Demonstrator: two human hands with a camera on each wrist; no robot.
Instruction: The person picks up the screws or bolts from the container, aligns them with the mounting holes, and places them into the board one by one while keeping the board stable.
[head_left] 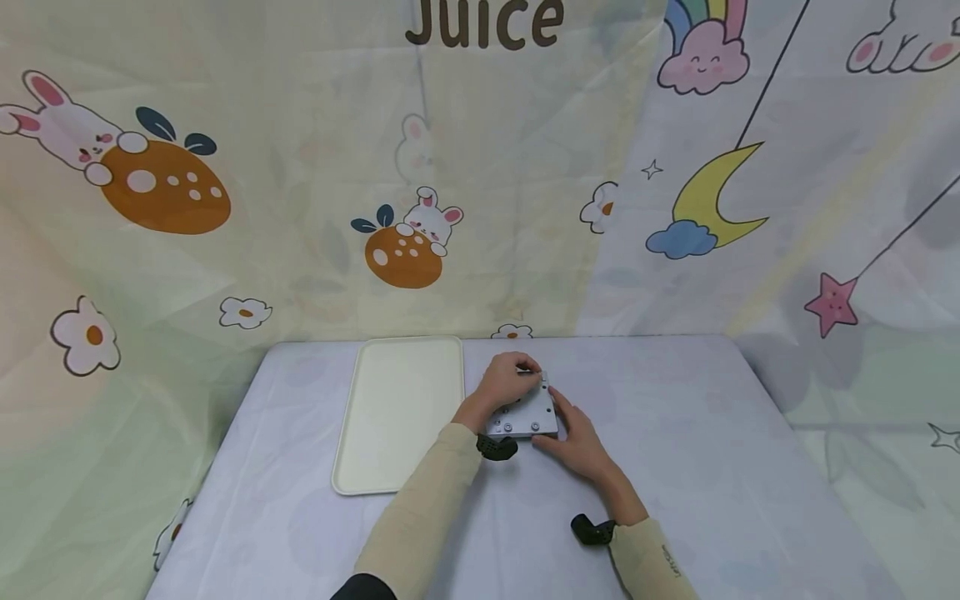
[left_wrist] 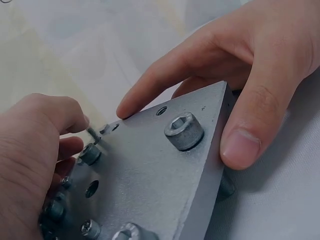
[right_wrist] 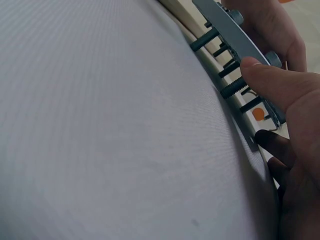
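A grey metal plate (head_left: 534, 410) with several socket-head screws is raised over the table, the screw shanks (right_wrist: 234, 88) sticking out underneath. My right hand (head_left: 581, 442) grips it by the edges, thumb (left_wrist: 242, 147) on the near side and a finger on the far side. At the plate's far left part, my left hand (head_left: 506, 382) pinches a small thin screw (left_wrist: 94, 134) between its fingertips. Larger socket-head screws (left_wrist: 184, 131) sit in the plate's corners, and a few holes (left_wrist: 92, 188) show bare. The left fingertips are partly hidden in the left wrist view.
Left of the plate lies a cream rectangular tray (head_left: 405, 417) on the white tablecloth (head_left: 675, 467). A printed cloth backdrop (head_left: 300, 167) hangs behind the table.
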